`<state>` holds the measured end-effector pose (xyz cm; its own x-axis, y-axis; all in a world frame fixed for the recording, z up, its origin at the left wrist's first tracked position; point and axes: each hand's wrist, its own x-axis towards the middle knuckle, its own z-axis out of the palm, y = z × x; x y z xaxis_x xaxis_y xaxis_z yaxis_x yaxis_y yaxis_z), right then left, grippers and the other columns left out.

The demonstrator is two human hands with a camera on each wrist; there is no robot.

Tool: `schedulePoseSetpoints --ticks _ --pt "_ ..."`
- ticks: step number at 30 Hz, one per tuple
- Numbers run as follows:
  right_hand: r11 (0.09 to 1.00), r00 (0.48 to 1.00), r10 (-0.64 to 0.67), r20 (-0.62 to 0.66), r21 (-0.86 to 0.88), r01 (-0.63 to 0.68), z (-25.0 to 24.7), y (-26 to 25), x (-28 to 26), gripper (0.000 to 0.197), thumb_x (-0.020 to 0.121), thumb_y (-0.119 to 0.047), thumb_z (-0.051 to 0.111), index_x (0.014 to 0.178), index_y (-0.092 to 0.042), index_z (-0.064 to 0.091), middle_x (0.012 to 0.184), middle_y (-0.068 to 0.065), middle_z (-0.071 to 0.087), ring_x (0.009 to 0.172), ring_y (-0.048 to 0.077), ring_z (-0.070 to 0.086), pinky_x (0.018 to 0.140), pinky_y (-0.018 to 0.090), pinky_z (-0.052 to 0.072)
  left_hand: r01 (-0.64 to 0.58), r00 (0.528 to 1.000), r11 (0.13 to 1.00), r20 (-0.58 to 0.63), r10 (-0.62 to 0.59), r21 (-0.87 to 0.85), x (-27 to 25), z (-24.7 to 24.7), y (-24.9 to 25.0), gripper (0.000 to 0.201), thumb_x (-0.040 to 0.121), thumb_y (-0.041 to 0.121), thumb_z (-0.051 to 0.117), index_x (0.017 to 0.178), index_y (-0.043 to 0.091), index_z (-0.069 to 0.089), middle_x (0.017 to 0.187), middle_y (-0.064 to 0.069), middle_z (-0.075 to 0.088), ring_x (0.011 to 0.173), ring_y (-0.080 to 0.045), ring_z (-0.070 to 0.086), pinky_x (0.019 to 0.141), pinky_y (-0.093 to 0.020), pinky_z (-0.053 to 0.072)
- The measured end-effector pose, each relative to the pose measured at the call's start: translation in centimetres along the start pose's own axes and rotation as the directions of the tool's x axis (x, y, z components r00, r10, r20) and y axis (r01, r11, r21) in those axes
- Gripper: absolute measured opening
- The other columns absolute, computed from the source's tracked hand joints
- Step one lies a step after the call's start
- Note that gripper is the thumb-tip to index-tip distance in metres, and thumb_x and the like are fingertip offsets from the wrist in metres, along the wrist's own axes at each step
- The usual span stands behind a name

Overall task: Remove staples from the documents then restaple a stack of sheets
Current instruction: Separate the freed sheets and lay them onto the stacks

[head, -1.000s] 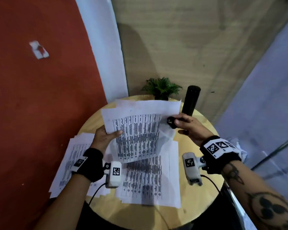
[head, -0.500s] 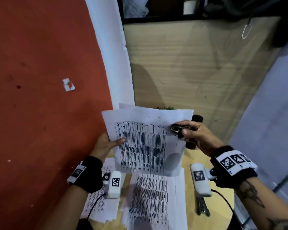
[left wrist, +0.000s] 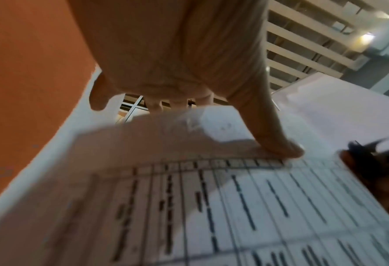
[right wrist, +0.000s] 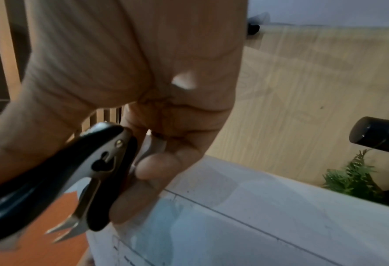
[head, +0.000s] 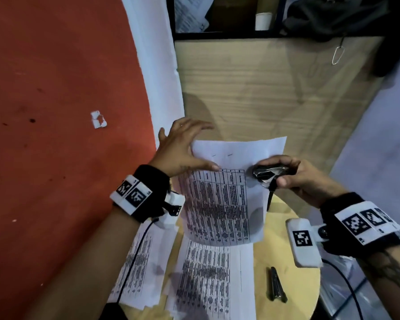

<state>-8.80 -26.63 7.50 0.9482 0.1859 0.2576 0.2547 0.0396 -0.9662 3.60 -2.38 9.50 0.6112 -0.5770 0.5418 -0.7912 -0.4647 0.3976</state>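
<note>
Sheet (head: pixel 226 192) is up over the table (head: pixel 298 289); left hand (head: pixel 178 151), fingers spread, presses a thumb near its top left corner. Right hand (head: pixel 305 179) grasps the remover (head: pixel 267 173) at its right edge.

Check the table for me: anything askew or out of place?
Yes: the loose sheets on the table are fanned unevenly, and the left pile hangs past its rim. Nothing looks torn or spilled.
</note>
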Motion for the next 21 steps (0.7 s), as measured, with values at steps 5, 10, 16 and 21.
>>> schedulePoseSetpoints --ticks 5,10,16,21 --pt "0.999 0.996 -0.031 -0.081 0.037 0.034 -0.1 -0.6 -0.7 0.063 0.023 -0.042 0.093 0.08 -0.022 0.077 0.084 -0.003 0.074 0.071 0.007 0.068 0.058 0.015 0.052 0.061 0.975 0.899 0.217 0.038 -0.433 0.2 -0.5 0.9 0.025 0.06 0.041 0.083 0.066 0.023 0.066 0.065 0.009 0.062 0.064 -0.005 0.057 0.063 -0.023 0.043" --pt "0.987 0.945 0.0 -0.326 0.151 0.052 0.5 1.1 -0.6 0.059 0.021 -0.051 0.092 0.073 -0.027 0.076 0.08 -0.009 0.073 0.065 0.0 0.065 0.049 0.011 0.048 0.114 0.974 0.853 0.225 0.004 -0.51 -0.6 -0.4 1.3 0.008 0.07 0.021 0.077 0.072 0.027 0.072 0.071 0.012 0.071 0.065 -0.001 0.063 0.061 -0.016 0.049" --pt "0.852 0.71 0.044 -0.703 0.398 0.341 1.9 1.7 0.2 0.037 0.056 -0.037 0.072 0.085 -0.02 0.057 0.07 -0.007 0.071 0.067 0.002 0.067 0.048 0.011 0.045 0.132 0.981 0.855 0.188 -0.041 -0.501 -1.0 -0.7 1.1 0.016 0.078 0.011 0.073 0.073 0.026 0.068 0.064 0.017 0.069 0.061 0.005 0.062 0.059 -0.011 0.046" --pt "0.949 0.692 -0.253 -0.677 -0.035 0.313 4.8 0.4 0.6 0.035 0.063 -0.025 0.071 0.09 -0.025 0.049 0.08 -0.011 0.067 0.073 0.007 0.063 0.052 0.014 0.046 0.125 0.985 0.895 0.161 -0.061 -0.428 -0.9 -0.7 1.2 0.01 0.08 0.019 0.074 0.075 0.027 0.069 0.063 0.016 0.068 0.06 0.005 0.058 0.059 -0.013 0.045"
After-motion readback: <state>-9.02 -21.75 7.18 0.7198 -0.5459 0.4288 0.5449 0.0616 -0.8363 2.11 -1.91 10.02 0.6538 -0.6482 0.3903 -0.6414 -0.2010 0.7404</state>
